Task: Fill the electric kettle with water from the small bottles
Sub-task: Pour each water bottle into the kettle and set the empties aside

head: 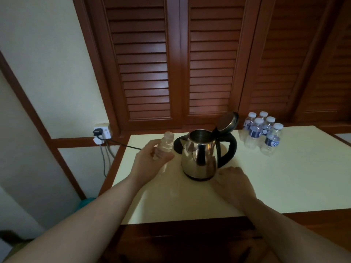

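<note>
Cream-topped surface carries the steel kettle, lid tipped up, just right of the left hand, whose grip wraps an uncapped clear bottle. Right hand rests near the kettle's base, fingers loosely curled, holding nothing. Capped bottles stand well beyond.

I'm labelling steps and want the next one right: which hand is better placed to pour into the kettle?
Left. The left hand already grips the uncapped bottle beside the open kettle; the right hand rests on the table.
</note>
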Demonstrator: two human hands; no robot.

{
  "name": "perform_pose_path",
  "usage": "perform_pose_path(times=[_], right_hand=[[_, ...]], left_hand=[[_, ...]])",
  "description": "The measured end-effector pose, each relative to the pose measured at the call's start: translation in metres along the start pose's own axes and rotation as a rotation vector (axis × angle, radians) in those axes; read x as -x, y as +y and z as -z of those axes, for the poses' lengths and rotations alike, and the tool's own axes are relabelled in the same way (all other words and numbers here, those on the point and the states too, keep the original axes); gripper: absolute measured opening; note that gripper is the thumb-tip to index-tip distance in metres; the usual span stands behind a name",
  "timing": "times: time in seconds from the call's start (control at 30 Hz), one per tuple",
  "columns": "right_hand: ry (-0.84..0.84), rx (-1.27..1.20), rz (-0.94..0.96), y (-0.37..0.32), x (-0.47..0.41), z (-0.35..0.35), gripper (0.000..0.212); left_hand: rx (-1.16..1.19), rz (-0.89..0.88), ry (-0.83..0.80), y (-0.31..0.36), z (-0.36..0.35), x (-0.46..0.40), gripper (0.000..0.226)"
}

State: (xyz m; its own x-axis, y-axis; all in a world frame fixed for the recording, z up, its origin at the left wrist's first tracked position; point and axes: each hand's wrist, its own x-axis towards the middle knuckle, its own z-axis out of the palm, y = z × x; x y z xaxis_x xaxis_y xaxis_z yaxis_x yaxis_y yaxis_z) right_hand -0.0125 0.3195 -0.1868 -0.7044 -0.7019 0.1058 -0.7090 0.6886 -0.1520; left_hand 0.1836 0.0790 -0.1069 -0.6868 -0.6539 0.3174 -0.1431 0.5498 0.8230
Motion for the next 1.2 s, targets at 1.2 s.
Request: perform_pose_path(times=[1.2], right_hand=[[-0.087, -0.118, 0.045, 0.023, -0.001, -0.011, 0.093]], left_hand=[[-0.762, -0.287, -0.34, 0.08, 0.021, -0.095, 0.078]])
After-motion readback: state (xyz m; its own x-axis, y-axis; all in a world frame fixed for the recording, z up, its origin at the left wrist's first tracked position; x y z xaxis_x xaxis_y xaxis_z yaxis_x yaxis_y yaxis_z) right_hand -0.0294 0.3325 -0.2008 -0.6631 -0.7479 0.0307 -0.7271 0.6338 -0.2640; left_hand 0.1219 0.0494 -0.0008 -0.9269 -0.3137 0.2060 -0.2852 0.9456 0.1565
